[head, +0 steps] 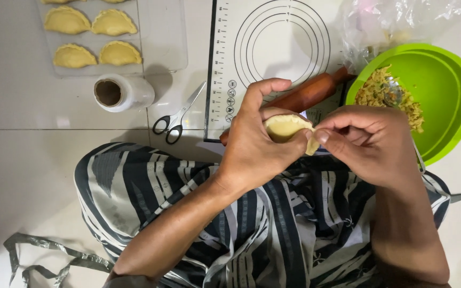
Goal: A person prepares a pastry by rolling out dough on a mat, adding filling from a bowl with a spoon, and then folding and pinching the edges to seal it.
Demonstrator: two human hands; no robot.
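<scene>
— Where's the pastry [285, 127]?
— Cupped in the closed left hand [252, 149], above the lap; the right hand [366, 141] pinches its edge.
— Sturdy?
— Probably soft, light, easily torn; hold the seam gently.

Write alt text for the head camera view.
Left hand cradles a folded pastry while the right hand pinches its edge, above a striped lap. On the floor: a green bowl of filling, a rolling pin, scissors and a tray of finished pastries.
</scene>
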